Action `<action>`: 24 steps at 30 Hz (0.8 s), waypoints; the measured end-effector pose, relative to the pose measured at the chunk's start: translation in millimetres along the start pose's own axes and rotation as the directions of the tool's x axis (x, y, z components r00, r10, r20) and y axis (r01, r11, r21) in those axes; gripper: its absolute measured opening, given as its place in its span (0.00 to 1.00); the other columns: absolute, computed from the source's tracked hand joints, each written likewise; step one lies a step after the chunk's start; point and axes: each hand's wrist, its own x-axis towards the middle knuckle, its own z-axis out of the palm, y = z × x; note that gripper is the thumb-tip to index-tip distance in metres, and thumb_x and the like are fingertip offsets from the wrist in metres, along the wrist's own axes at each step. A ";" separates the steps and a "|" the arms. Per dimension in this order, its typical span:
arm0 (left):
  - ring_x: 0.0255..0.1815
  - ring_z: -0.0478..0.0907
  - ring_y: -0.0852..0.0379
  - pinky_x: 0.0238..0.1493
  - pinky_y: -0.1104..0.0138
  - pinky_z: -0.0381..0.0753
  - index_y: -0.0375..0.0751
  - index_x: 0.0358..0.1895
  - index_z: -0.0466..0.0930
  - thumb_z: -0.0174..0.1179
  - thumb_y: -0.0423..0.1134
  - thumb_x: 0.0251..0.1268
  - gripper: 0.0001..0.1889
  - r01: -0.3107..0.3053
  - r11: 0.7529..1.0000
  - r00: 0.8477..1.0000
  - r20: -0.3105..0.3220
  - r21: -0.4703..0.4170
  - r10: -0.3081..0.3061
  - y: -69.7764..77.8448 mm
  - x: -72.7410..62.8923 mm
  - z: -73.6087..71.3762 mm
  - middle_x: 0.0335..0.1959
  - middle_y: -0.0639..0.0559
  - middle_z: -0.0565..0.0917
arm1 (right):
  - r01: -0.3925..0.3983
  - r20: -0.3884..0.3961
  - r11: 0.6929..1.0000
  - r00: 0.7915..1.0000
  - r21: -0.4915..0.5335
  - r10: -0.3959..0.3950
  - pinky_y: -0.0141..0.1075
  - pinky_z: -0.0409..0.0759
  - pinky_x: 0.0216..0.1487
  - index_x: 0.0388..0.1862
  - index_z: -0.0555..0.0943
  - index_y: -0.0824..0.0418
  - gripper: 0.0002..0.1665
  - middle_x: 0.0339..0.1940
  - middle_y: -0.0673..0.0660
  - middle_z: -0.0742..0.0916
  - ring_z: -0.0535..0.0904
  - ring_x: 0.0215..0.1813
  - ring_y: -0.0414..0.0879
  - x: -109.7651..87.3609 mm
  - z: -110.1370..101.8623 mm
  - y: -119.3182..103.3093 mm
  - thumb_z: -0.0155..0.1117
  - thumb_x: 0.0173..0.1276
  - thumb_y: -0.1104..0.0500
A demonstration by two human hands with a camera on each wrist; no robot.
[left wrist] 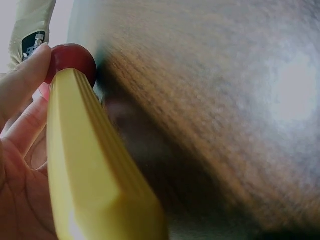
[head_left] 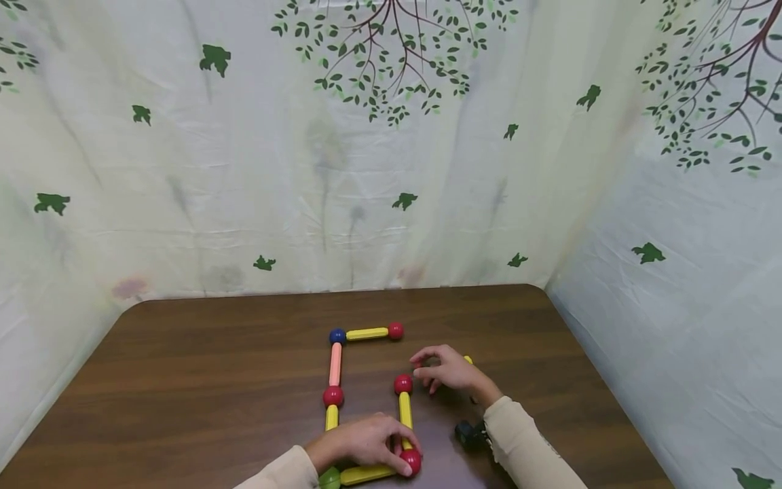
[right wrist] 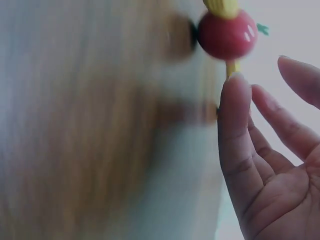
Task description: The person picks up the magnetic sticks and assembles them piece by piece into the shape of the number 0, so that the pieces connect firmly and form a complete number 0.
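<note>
My left hand [head_left: 369,441] pinches a red ball [head_left: 411,462] between thumb and fingers at the near right corner of a rod-and-ball frame. In the left wrist view, a yellow rod [left wrist: 90,160] runs up to that red ball [left wrist: 75,61]. From the corner, another yellow rod [head_left: 406,411] leads away to a second red ball [head_left: 402,384]. Just right of this ball hovers my right hand [head_left: 449,370], thumb and fingers apart, with nothing between them. The right wrist view shows the hand [right wrist: 280,185] near a red ball [right wrist: 227,35], not gripping it.
The frame's left side has a green ball [head_left: 330,479], a red ball [head_left: 332,396] and a pink rod [head_left: 335,365]. At the far side, a blue ball [head_left: 337,336], yellow rod [head_left: 366,334] and red ball [head_left: 396,331] join. Behind the right hand peeks a yellow piece [head_left: 468,359].
</note>
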 end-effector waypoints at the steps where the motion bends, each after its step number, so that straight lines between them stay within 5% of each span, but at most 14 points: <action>1: 0.27 0.69 0.70 0.31 0.75 0.68 0.52 0.47 0.84 0.65 0.43 0.62 0.11 0.004 1.000 1.000 -0.002 -0.001 -0.004 0.4 -0.2 -0.1 0.24 0.65 0.75 | 0.000 -0.017 1.000 1.000 -0.012 -0.001 0.41 0.82 0.31 0.52 0.79 0.68 0.17 0.41 0.56 0.81 0.79 0.32 0.48 -1.4 -3.9 -0.1 0.64 0.67 0.61; 10: 0.26 0.69 0.71 0.31 0.76 0.68 0.52 0.46 0.84 0.67 0.43 0.60 0.11 0.011 1.000 1.000 -0.008 0.012 -0.011 3.7 0.3 -2.7 0.23 0.65 0.74 | 0.112 -0.133 0.985 0.983 -0.130 -0.129 0.41 0.82 0.42 0.54 0.77 0.73 0.19 0.48 0.69 0.82 0.81 0.43 0.54 -18.7 -40.7 2.4 0.64 0.67 0.63; 24: 0.28 0.68 0.70 0.32 0.76 0.67 0.53 0.46 0.84 0.67 0.44 0.60 0.11 0.016 1.000 1.000 -0.009 0.017 -0.015 0.9 -1.0 -2.0 0.23 0.65 0.74 | 0.052 -0.266 0.977 0.958 -0.205 -0.107 0.34 0.75 0.36 0.51 0.79 0.73 0.22 0.48 0.69 0.83 0.74 0.35 0.48 -36.1 -64.2 26.8 0.70 0.60 0.64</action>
